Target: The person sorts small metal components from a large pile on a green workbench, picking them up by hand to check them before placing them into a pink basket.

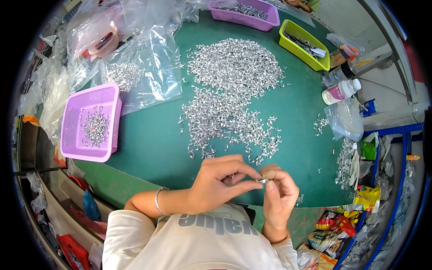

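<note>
Near the front edge of the table, my left hand (220,177) and my right hand (279,191) meet. Between their fingertips is a small shiny curved metal piece (263,181), pinched from both sides. Both hands are closed. A bit of metal also glints under the curled fingers of my left hand, too hidden to count. Just beyond my hands lies a broad pile of small silvery crescent-shaped metal pieces (216,119), spread on the green tabletop (150,139). Its far part forms a rounder heap (236,65).
A purple basket (112,135) holding some pieces stands at left, beside clear plastic bags (157,67). Another purple basket (243,20) and a green basket (306,53) are at the back. A white bottle (342,92) and a smaller pile (345,164) line the right edge.
</note>
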### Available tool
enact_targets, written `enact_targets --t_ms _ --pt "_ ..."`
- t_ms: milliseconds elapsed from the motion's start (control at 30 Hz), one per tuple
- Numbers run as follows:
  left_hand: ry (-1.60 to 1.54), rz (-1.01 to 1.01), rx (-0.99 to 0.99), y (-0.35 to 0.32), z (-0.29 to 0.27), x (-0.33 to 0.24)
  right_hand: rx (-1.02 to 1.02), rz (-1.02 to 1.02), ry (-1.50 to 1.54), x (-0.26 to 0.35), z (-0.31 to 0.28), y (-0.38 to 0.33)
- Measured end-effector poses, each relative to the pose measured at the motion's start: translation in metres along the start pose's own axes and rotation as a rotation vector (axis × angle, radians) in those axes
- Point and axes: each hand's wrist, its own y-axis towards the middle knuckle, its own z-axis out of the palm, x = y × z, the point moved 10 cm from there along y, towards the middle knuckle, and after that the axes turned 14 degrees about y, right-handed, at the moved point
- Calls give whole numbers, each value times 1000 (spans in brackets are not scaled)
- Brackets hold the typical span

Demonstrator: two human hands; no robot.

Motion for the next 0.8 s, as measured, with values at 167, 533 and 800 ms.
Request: enact_targets --t_ms 167,533,800 --pt "1 13 0 -1 -1 -1 -6 81 44 -8 0 -2" --pt "-1068 -753 231 -42 44 87 -305 245 -253 -66 -76 -11" --pt "-800 -829 38 -78 39 143 -56 46 -1367 -80 -58 1"
